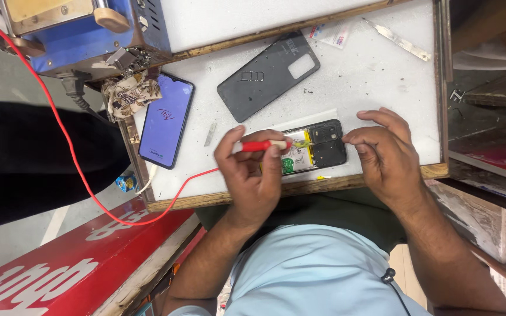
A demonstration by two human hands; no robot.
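Nearest the camera, the left hand (251, 169) is clenched around a red-handled screwdriver (260, 146), its tip resting on the opened phone (314, 147) at the near edge of the white work board (381, 82). Judging by this, a screw inside is being worked, which calls for steady downward pressure. To the right, the right hand (384, 153) pinches the phone's end with curled fingers, bracing it.

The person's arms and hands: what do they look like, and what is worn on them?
Both forearms are bare, with no watch or glove. The left hand and the right hand show no rings. Light blue short sleeves appear only at the bottom edge. A thin black cable hangs near the right arm.
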